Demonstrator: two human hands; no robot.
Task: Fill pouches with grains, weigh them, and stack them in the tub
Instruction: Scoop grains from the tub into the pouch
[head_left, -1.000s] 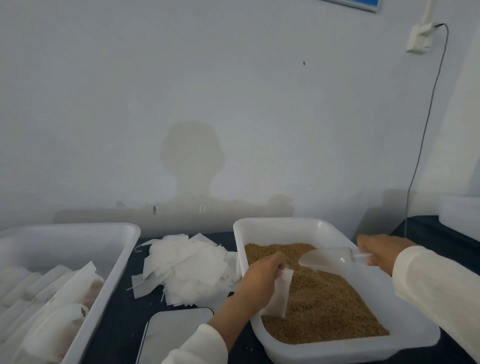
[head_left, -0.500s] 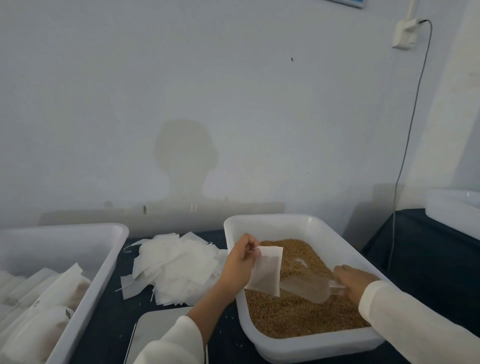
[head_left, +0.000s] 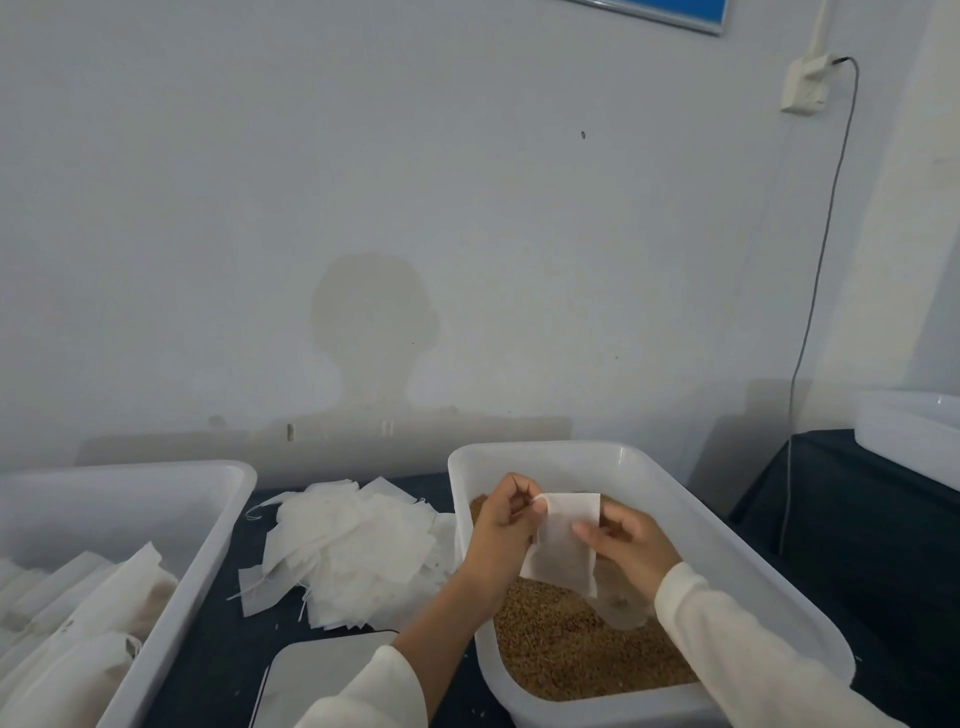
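Note:
Both hands hold a flat white pouch (head_left: 563, 540) above the white tub of brown grains (head_left: 571, 644). My left hand (head_left: 501, 525) pinches its top left corner and drawstring. My right hand (head_left: 626, 543) pinches its right edge with thumb in front. A clear plastic scoop (head_left: 621, 605) lies in the grains under my right wrist, partly hidden. A heap of empty pouches (head_left: 353, 551) lies on the dark table left of the grain tub. The scale's pale platform (head_left: 322, 675) sits at the bottom centre. Filled pouches (head_left: 78, 618) are stacked in the white tub (head_left: 228, 499) at left.
A grey wall stands close behind the table. A socket (head_left: 805, 85) with a hanging cable is on the wall at upper right. Another white tub (head_left: 904, 431) sits on a dark table at the far right.
My right hand let go of the scoop, which now lies in the grains, and rose to take the pouch's right edge. My left hand lifted the pouch slightly higher.

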